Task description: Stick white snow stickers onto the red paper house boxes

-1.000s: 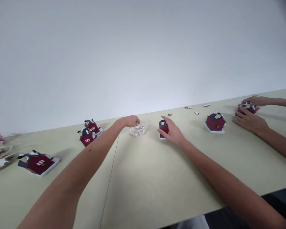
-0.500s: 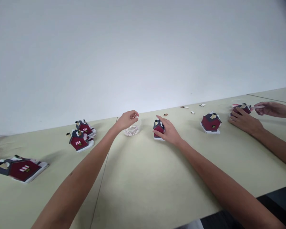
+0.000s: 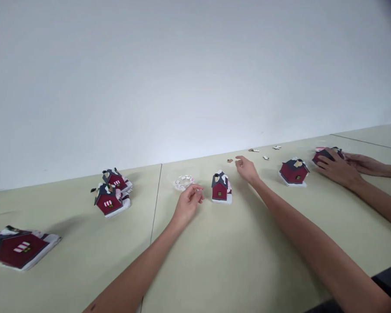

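Note:
My left hand [image 3: 189, 204] sits just in front of a shallow clear dish [image 3: 183, 183] holding pale pieces, its fingers curled around what looks like a small pale piece. A little to its right stands a small red paper house [image 3: 220, 189] with a dark roof on a white base, touching neither hand. My right hand [image 3: 246, 169] reaches farther back with its fingers apart and holds nothing. Its nearest neighbour is a small brown piece [image 3: 230, 160] lying on the table.
A co-worker's hands [image 3: 337, 170] cover another red house [image 3: 326, 155] at the right. A finished-looking house [image 3: 293, 172] stands nearby, with small pieces [image 3: 265, 158] behind it. Two houses [image 3: 111, 195] are clustered left, one flat house [image 3: 19, 248] lies far left, and a wall backs the pale table [image 3: 74, 208].
My right hand has let go of the red house and moved right and back. My left hand has drawn back from the dish with its fingers closer together. The view has shifted slightly.

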A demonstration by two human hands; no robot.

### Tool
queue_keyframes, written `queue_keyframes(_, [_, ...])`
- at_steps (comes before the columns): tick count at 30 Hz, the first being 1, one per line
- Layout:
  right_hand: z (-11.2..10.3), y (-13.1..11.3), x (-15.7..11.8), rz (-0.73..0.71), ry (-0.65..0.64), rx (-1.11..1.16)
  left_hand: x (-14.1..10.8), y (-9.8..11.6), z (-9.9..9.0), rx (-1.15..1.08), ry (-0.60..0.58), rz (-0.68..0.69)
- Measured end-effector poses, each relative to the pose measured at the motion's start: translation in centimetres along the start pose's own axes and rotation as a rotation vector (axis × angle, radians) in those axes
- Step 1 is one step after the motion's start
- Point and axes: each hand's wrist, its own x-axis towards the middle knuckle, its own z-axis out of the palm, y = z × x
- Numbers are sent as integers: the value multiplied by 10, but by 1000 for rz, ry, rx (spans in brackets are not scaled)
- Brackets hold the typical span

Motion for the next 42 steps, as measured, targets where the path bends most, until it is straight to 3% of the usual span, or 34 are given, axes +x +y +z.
queue_keyframes(5, [22, 22, 51, 130, -63, -197, -7, 6, -1, 175, -150, 45])
queue_keyframes(9, [45, 18, 71, 91, -126, -276, -10, 7, -2, 251, -266, 74])
queue_keyframes(13, [51, 10, 79, 61, -141, -323, -10, 8, -3, 227, -269, 62])
queue_keyframes(22, [24, 13, 33, -118, -177, -353, -11, 7, -2, 219, -240, 76])
queue_keyframes(33, [16, 10, -3, -136, -134, -343, -18, 14, 0, 258, -231, 104])
queue_keyframes(42, [-15, 19, -30, -238, -236, -335, -16, 14, 1, 268, -248, 106])
